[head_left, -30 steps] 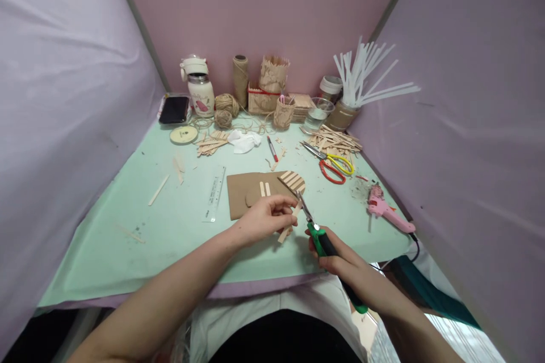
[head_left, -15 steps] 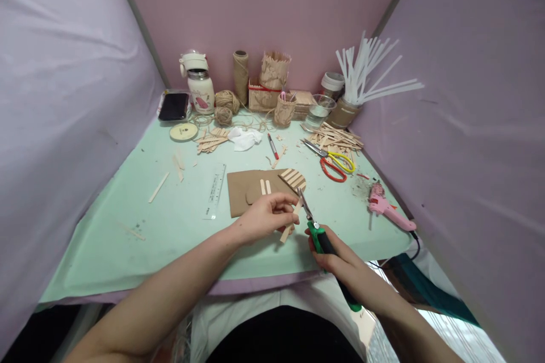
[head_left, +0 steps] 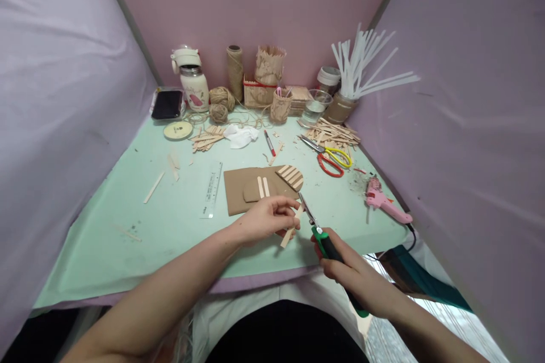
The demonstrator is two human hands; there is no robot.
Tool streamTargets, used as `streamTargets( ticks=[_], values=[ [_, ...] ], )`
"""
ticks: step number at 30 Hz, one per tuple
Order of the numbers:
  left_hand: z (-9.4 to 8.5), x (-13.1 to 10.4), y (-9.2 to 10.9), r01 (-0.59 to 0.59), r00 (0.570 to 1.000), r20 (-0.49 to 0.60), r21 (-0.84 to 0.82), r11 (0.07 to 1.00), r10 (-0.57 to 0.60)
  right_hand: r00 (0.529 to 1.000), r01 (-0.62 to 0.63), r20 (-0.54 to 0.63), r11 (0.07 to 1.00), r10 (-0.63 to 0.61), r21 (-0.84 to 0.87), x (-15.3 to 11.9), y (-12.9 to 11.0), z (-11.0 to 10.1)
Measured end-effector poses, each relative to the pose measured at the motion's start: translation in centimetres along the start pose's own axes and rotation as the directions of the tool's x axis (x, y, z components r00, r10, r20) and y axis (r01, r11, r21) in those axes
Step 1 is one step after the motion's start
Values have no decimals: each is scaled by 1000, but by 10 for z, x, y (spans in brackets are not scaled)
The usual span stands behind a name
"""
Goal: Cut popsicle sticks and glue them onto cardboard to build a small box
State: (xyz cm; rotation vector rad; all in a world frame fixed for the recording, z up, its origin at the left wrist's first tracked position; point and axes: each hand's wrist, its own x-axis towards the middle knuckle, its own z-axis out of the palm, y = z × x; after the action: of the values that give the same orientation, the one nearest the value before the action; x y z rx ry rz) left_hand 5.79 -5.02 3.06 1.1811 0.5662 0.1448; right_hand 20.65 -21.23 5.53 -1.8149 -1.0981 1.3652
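Between the fingers of my left hand (head_left: 272, 216) is a flat wooden craft stick (head_left: 290, 233), held at a slant above the table's front. My right hand (head_left: 340, 255) is wrapped round the green-and-black handles of a pair of snips (head_left: 326, 242). Their metal blades point up and left, close to the stick's upper end; whether they touch it I cannot tell. Behind my left hand lies a brown cardboard sheet (head_left: 236, 190). On it rest a rounded cardboard piece with two short sticks (head_left: 263, 186) and a rounded piece striped with sticks (head_left: 290, 176).
A clear ruler (head_left: 212, 190) lies left of the cardboard. Red-and-yellow scissors (head_left: 330, 162), a stick pile (head_left: 334, 135) and a pink glue gun (head_left: 387, 203) are at the right. Along the back stand a bottle (head_left: 195, 89), twine balls (head_left: 221, 99) and a water cup (head_left: 314, 109).
The snips have shifted slightly right and down, their blades drawing a little away from the stick's upper end. My left hand still holds the stick. The whole view has shifted a little.
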Motion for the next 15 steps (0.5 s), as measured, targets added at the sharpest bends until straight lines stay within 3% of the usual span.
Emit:
streamTargets(
  ticks=[3,10,15],
  values=[
    [-1,2,-2,-10,1000,24,31,999,9,997,-74,19,992,72,98,0,2,-1],
    [-5,2,0,-37,999,-19,143,989,40,996,-40,77,998,35,55,-8,8,-26],
    [-3,2,1,-35,999,-17,95,995,37,992,-91,88,995,88,39,-10,15,-25]
  ],
)
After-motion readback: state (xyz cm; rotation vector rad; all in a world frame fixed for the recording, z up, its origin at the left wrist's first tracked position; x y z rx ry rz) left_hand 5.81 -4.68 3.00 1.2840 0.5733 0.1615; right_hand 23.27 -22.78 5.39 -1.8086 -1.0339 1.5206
